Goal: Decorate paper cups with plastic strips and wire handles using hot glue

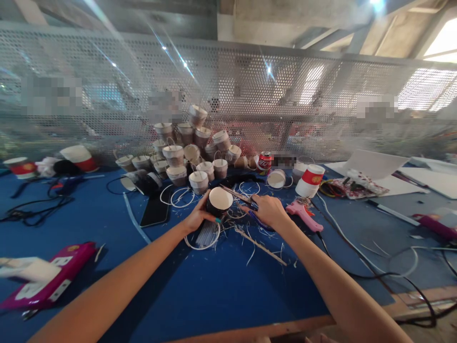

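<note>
My left hand (pixel 199 215) is wrapped round a small black paper cup (pixel 213 209), tipped so that its pale round end (pixel 220 198) faces me. A loop of white cord (pixel 203 248) hangs below that hand. In my right hand (pixel 268 209) is a pair of scissors (pixel 243 196), blades pointing left toward the cup's upper edge. Whether the blades touch the cup I cannot tell. Under both hands lie clear glue sticks (pixel 208 236), thin white offcuts (pixel 252 245) and a brown strip (pixel 262 247).
A heap of small pale buckets with handles (pixel 176 155) stands at the back. Right of my hands are a pink glue gun (pixel 305 214), a red-and-white cup (pixel 310 181) and a red can (pixel 264 163). A phone (pixel 156 208) and a magenta pouch (pixel 53 276) lie left; cables trail right.
</note>
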Motion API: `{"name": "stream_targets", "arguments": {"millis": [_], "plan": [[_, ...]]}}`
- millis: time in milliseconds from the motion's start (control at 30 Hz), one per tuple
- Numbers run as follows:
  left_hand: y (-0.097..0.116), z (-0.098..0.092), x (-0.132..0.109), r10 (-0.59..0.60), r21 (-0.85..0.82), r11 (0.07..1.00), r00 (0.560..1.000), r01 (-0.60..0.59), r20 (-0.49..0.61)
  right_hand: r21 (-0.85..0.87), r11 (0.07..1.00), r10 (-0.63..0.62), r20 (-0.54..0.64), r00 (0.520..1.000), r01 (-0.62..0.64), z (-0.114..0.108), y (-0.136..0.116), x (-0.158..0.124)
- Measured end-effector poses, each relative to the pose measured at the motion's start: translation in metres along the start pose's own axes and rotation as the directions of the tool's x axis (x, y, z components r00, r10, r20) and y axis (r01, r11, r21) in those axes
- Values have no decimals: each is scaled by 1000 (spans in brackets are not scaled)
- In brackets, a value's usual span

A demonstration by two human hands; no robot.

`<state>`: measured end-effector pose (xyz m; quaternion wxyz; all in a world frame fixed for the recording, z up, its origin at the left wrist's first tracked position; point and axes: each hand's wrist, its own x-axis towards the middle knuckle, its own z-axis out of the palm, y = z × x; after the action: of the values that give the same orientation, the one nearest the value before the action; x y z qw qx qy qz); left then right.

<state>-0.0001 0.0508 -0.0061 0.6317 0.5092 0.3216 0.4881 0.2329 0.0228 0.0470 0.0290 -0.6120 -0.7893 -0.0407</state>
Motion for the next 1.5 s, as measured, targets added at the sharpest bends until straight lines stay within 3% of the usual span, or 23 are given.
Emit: {"name": "stream_targets", "arguments": {"millis": [333, 467, 600, 733, 833, 1000, 1267, 1400, 1500], "plan": [[8, 0, 1, -26, -76, 997, 996, 33, 87, 63, 994, 91, -57, 994, -87, 2, 4, 2], [6, -3, 2, -24, -53, 998, 992, 31, 124, 49, 998, 36, -67, 997, -33, 4, 5, 2], [9, 5, 0, 2, -73, 997, 998, 3, 67, 42, 999, -6, -79, 997, 9, 7, 4, 2], [15, 10, -1, 25, -123, 992, 1000, -24, 6, 88, 991, 115, -114, 987, -106, 8, 2, 3], [15, 1, 4, -41, -261, 964, 998, 54, 54, 138, 973, 200, -108, 974, -185, 8, 2, 2], [12, -14, 10, -188, -388, 898, 978, 207, 85, 164, 963, 231, -98, 968, -213, 9, 1, 2], [17, 1, 4, -47, -269, 961, 997, 62, 60, 185, 970, 184, -119, 976, -160, 14, -4, 2], [12, 3, 4, -34, -119, 993, 997, 27, -63, 188, 969, 179, -99, 979, -158, 13, -6, 1], [8, 3, 6, -5, -151, 989, 994, -11, -107, 188, 964, 203, -69, 977, -187, 10, -7, -1]]}}
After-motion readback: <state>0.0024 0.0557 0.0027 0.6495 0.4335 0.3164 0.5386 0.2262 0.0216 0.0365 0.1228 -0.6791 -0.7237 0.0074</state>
